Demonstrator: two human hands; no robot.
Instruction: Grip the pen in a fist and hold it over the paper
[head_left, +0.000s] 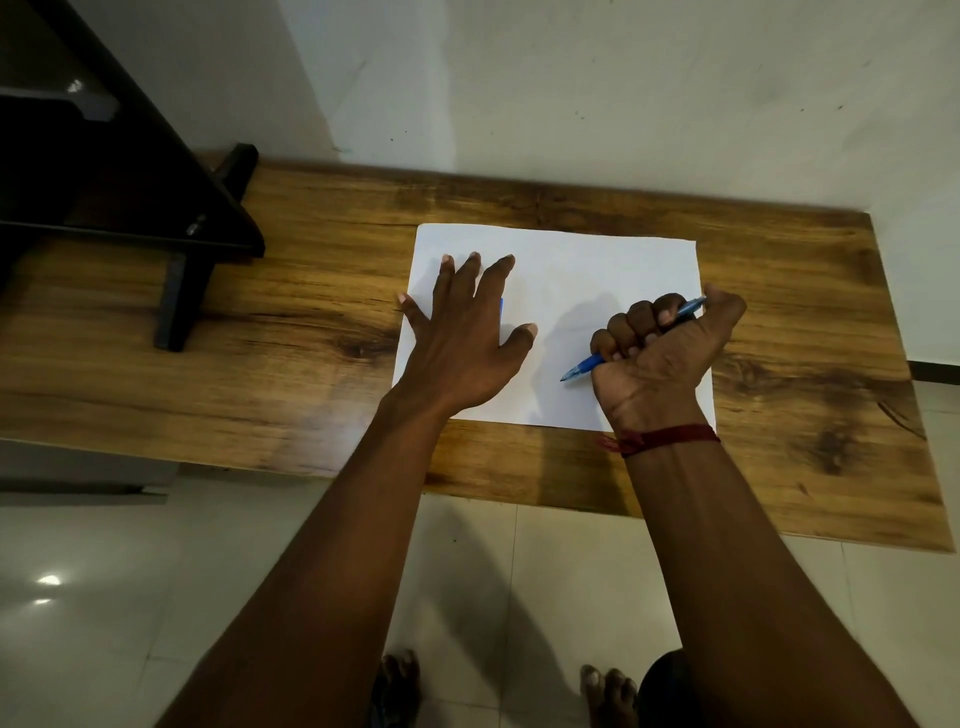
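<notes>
A blank white sheet of paper (582, 270) lies flat on a wooden table (311, 291). My left hand (462, 338) rests palm down on the sheet's left part with its fingers spread; the little finger reaches past the paper's left edge. A small blue thing shows just under its fingers, too hidden to tell what it is. My right hand (660, 353) is turned palm up over the sheet's right part and grips a blue pen (584, 368) in its curled fingers. The pen's tip points left and toward me, just above the paper.
A dark stand (176, 228) with slanted legs sits on the table's left end, against a pale wall (623, 93). The table's near edge runs above a light tiled floor (104, 571), where bare feet (608, 696) show at the bottom. A red thread (670, 436) circles my right wrist.
</notes>
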